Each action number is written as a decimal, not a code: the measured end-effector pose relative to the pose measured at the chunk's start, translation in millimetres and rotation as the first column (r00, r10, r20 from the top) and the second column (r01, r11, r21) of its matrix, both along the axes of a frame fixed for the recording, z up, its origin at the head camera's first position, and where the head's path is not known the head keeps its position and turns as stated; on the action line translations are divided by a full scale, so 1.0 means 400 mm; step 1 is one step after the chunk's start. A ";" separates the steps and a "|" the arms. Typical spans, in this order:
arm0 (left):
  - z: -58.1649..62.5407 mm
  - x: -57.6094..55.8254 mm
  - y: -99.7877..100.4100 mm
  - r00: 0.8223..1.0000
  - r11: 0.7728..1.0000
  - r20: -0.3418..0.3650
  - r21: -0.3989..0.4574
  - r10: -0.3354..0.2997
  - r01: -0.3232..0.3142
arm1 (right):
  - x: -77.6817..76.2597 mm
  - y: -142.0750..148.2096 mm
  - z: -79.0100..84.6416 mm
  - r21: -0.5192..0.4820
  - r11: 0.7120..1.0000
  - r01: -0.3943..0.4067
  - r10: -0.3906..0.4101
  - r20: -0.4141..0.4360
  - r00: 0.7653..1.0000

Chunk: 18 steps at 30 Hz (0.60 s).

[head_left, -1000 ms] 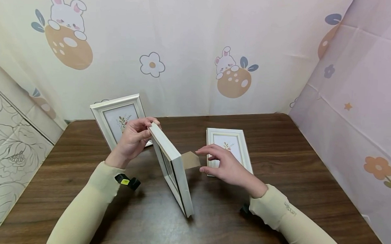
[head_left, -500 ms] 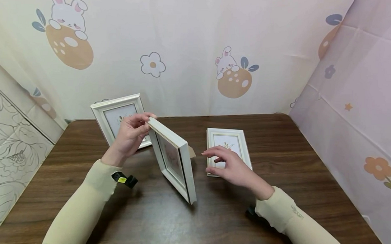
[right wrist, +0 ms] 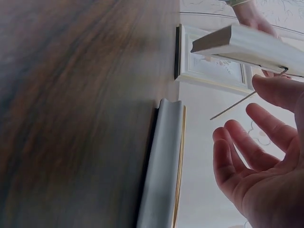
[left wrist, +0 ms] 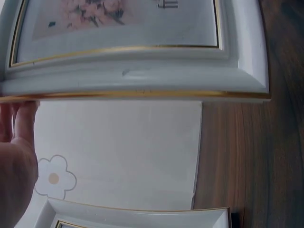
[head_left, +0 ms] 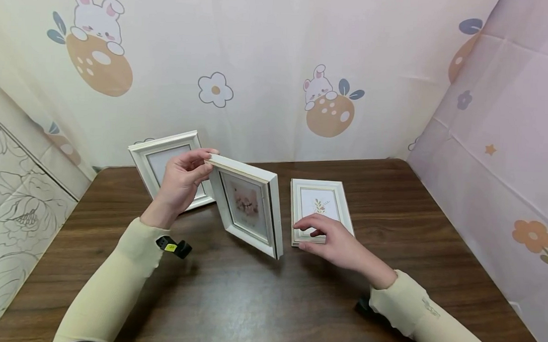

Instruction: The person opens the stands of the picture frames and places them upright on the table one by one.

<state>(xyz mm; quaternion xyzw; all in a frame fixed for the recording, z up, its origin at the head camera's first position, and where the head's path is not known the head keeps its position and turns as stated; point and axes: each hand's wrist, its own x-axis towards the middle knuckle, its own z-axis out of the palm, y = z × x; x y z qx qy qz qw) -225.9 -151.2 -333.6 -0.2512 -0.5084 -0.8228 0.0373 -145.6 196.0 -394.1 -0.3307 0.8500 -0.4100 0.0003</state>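
Pink-flower frame (head_left: 247, 206) raised above desk (head_left: 242, 300); fingers of left hand (head_left: 182, 180) pinch its top corner, frame hanging below and right of them | right hand (head_left: 334, 242): fingers parted, loosely bent, over flat-lying frame (head_left: 320, 199) | standing frame (head_left: 163, 158): behind left hand

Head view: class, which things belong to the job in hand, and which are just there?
In the job, most likely:
held picture frame
left hand, gripping its top corner
right hand, holding nothing
standing frame
flat frame

Just there:
table
patterned cloth
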 end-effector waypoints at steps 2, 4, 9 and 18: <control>0.002 0.000 0.004 0.999 0.999 0.011 -0.006 0.034 -0.034 | 0.003 0.008 0.000 0.004 1.000 0.001 -0.001 -0.006 1.000; 0.002 -0.003 0.008 0.998 0.998 0.017 -0.020 0.066 -0.066 | 0.006 0.015 0.002 0.010 1.000 0.006 -0.006 -0.007 1.000; -0.001 -0.012 0.018 0.991 0.990 0.026 -0.055 0.133 -0.131 | 0.010 0.033 0.006 0.023 0.999 0.039 -0.039 0.013 0.999; -0.004 -0.032 0.036 0.959 0.950 0.103 -0.203 0.263 -0.239 | 0.001 0.065 0.012 0.030 0.994 0.101 -0.101 0.005 0.995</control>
